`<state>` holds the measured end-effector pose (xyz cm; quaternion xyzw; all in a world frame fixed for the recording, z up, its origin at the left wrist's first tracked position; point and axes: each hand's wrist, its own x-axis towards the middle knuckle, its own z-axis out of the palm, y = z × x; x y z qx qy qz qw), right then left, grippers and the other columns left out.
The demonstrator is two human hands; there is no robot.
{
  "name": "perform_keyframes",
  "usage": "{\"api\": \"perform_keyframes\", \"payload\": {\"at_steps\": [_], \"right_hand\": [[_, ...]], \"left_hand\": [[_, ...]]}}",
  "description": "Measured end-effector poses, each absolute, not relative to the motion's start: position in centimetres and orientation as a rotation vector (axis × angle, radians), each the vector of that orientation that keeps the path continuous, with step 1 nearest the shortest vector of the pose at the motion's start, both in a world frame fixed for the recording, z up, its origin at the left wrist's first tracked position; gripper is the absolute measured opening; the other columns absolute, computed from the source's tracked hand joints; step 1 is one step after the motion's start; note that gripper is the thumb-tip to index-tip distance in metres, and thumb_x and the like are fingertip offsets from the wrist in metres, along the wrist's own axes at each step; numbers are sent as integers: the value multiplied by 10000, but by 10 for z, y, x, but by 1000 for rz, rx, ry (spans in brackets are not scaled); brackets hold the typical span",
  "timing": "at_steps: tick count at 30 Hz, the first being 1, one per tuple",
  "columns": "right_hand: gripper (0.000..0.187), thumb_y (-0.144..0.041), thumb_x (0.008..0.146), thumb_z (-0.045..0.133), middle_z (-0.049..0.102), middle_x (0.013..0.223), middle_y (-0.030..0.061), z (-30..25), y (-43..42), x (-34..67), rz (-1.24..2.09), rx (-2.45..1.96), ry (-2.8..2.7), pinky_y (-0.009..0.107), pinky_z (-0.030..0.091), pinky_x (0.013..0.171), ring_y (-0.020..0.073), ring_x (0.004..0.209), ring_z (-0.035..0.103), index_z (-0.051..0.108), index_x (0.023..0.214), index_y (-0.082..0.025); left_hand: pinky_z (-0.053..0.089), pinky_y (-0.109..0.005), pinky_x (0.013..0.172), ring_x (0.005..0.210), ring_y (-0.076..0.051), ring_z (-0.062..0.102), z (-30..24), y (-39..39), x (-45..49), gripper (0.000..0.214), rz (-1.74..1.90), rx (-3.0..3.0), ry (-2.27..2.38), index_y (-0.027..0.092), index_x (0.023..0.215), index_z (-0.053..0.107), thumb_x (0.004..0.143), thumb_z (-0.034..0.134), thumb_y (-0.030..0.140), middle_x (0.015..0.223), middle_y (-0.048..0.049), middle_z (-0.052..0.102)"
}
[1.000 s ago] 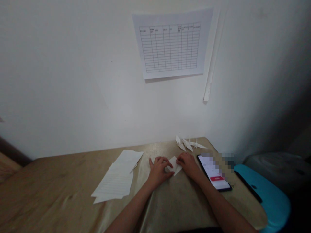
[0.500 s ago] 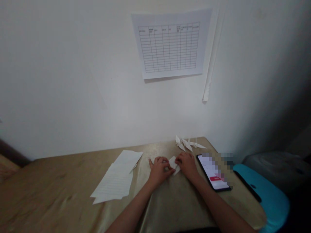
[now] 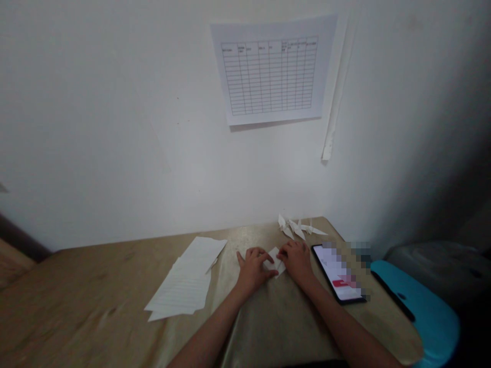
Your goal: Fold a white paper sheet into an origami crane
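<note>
A small piece of folded white paper (image 3: 275,258) lies on the table between my two hands. My left hand (image 3: 253,268) has its thumb at the paper's lower corner and its index finger curved over the left side, with a gap between them. From the other side, my right hand (image 3: 295,259) pinches the paper's right edge, its fingers bent and close together. Parts of the paper are covered by my fingers. Just beyond my right hand sit several folded paper cranes (image 3: 295,227).
Lined paper sheets (image 3: 182,283) lie to the left on the brown-covered table (image 3: 95,286). To the right rests a phone (image 3: 337,276) with its screen lit. A turquoise object (image 3: 425,312) stands past the table's right edge. A printed chart (image 3: 272,76) hangs on the wall.
My left thumb and index finger have spread slightly apart on the folded paper. My right hand keeps nearly the same place. The whole view has shifted a little.
</note>
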<state>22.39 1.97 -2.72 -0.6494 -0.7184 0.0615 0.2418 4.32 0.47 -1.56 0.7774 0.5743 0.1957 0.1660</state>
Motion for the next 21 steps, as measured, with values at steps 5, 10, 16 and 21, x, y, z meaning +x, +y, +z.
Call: {"api": "perform_keyframes", "payload": {"at_steps": [5,10,16,21], "right_hand": [[94,-273,909,633,704,1081,58,-31,22,223,163,-1791,-1966,541,284,1090,283,1152,559,725,904,-251],[95,-277,913,633,699,1098,69,-31,23,223,164,-1801,-1984,521,321,1054,292,1157,547,721,924,-244],[102,-289,918,624,694,1115,70,-33,24,223,173,-1818,-1994,527,316,1061,285,1158,548,714,944,-249],[93,-288,914,626,694,1076,67,-33,23,223,144,-1802,-1973,510,329,1045,284,1130,554,712,921,-255]], "left_hand": [[-23,-815,1132,1326,-329,455,-13,5,43,301,517,2233,1603,446,1064,758,770,820,477,1280,-15,636],[-27,-816,1134,1326,-328,454,-13,6,41,275,500,2251,1602,471,1038,772,769,817,505,1275,-3,633],[-64,-817,1127,1377,-358,396,-10,4,41,283,463,2289,1607,496,1049,765,770,812,508,1381,22,612],[-82,-830,1110,1368,-367,407,-8,4,40,310,454,2316,1595,518,1096,745,789,790,519,1386,36,625]]}}
